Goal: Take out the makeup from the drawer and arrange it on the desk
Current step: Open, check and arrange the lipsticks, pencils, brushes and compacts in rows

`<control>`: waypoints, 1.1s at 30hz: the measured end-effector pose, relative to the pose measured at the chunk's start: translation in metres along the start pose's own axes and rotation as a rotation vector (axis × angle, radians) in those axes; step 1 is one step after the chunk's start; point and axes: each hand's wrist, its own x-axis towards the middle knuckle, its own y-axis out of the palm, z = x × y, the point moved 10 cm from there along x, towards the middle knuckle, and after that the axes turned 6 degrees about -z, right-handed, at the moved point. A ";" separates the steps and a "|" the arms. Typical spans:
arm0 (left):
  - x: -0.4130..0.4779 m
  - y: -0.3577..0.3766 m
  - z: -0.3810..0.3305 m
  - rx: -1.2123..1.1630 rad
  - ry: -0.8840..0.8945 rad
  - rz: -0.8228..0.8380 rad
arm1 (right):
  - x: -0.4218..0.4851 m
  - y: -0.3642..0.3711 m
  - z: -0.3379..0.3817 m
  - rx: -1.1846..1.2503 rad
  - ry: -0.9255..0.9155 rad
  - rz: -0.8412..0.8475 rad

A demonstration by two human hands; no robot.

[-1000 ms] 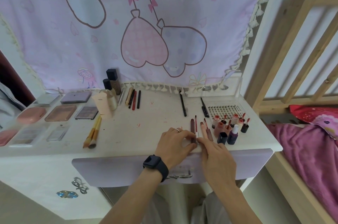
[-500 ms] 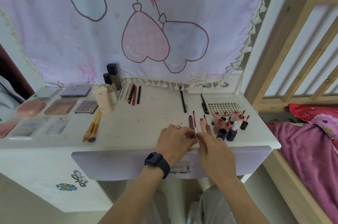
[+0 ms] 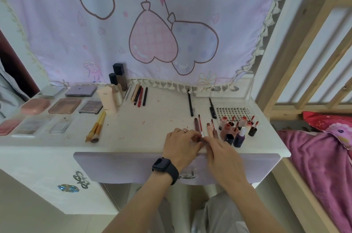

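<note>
The surface (image 3: 152, 118) is seen as matt white, marked with reddish smears. The drawer front (image 3: 114, 168) is finished in matt lilac, and its handle (image 3: 187, 176) looks shiny. Thin printed cloth with a tasselled edge makes up the hanging (image 3: 171, 23) at the far side. At far right, the box (image 3: 238, 95) is made of clear glossy plastic. The pink compact (image 3: 35, 105) at left is given a smooth sheen. A white plastic collar is shown on the lip gloss tube (image 3: 202, 134). The bed frame (image 3: 314, 52) is made of bare pale wood, and the blanket (image 3: 323, 166) of soft purple cloth. The watch strap (image 3: 171, 172) is matt black.
</note>
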 end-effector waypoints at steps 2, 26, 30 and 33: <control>0.001 0.000 0.000 0.009 0.010 0.012 | -0.001 -0.001 0.000 0.002 0.005 -0.011; 0.045 -0.083 0.081 0.041 -0.042 0.004 | 0.035 -0.003 0.073 0.070 -0.178 -0.169; 0.072 -0.094 0.124 0.218 -0.143 0.076 | 0.062 0.041 0.101 0.010 -0.184 -0.009; 0.090 -0.091 0.145 0.325 -0.181 0.120 | 0.074 0.079 0.104 -0.099 -0.151 0.171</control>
